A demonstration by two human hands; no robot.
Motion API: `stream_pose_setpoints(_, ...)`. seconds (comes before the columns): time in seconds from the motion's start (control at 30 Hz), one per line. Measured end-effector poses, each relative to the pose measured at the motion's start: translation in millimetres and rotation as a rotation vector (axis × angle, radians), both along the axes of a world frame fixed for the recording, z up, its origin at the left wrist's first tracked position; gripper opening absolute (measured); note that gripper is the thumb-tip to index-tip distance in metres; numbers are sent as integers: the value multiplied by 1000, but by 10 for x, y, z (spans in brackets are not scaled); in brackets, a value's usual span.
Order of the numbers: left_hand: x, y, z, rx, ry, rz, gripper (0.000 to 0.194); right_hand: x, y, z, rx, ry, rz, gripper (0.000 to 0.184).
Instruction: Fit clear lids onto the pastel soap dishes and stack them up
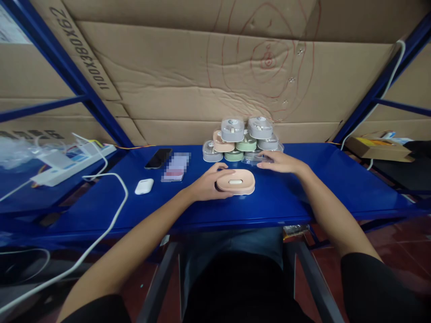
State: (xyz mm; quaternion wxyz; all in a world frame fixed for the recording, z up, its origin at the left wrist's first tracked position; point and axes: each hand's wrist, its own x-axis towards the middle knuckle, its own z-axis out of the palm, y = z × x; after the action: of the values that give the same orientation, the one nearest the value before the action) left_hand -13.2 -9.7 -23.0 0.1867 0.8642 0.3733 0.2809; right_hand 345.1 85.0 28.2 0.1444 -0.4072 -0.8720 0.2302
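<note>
A peach-coloured oval box (245, 177) with a small pale piece in the middle of its top sits on the blue table in front of me. My left hand (209, 183) is wrapped round its left end, thumb at the near side and fingers at the far side. Beyond it, my right hand (281, 162) has its thumb and fingers on a clear plastic lid (251, 159) at the foot of a stack. That stack holds several similar boxes with clear covers, among them a grey one (232, 130), a green one (245, 144) and a peach one (223, 142).
To the left on the table (141, 208) lie a dark phone (158, 159), another phone with a blurred screen (176, 167) and a white earbud case (144, 186). A white cable (117, 211) crosses the left side, near a power strip (72, 166). Cardboard (161, 80) stands behind.
</note>
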Motion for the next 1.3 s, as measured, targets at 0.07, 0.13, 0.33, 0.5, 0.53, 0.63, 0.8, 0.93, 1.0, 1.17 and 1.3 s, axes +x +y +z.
stream_pose_setpoints(0.07, -3, -14, 7, -5, 9, -48, 73, 75, 82, -38, -19, -71, -45, 80)
stream_pose_setpoints(0.13, 0, -13, 5, -10, 26, -86, 61, 95, 138, -113, -2, -97, -19, 87)
stream_pose_setpoints(0.33, -1, 17, -35, -13, 38, -76, 48, 80, 217, -270, 112, -161, 38, 112)
stream_pose_setpoints(0.5, 15, 2, -18, 11, 8, -21, 43, 57, 203, -236, 85, -196, 15, 115)
stream_pose_setpoints(0.53, 14, 3, 0, 16, 0, -8, 43, 50, 196, -226, 80, -201, 10, 116)
stream_pose_setpoints(0.63, -29, 38, 69, 73, -56, 90, 43, 36, 181, -209, 79, -220, 1, 116)
stream_pose_setpoints(0.8, -222, 189, 125, 64, -56, 380, 39, 50, 187, -211, 79, -263, 4, 117)
stream_pose_setpoints(0.93, -342, 289, 84, 7, 20, 462, 40, 51, 195, -228, 89, -224, 35, 112)
stream_pose_setpoints(1.0, -371, 317, 60, -4, 57, 437, 42, 31, 190, -243, 106, -188, 39, 111)
stream_pose_setpoints(1.17, -404, 349, 55, -12, 83, 393, 48, -5, 198, -294, 145, -158, 50, 107)
stream_pose_setpoints(1.3, -352, 271, 106, 26, -48, 405, 46, 10, 222, -304, 148, -166, 54, 103)
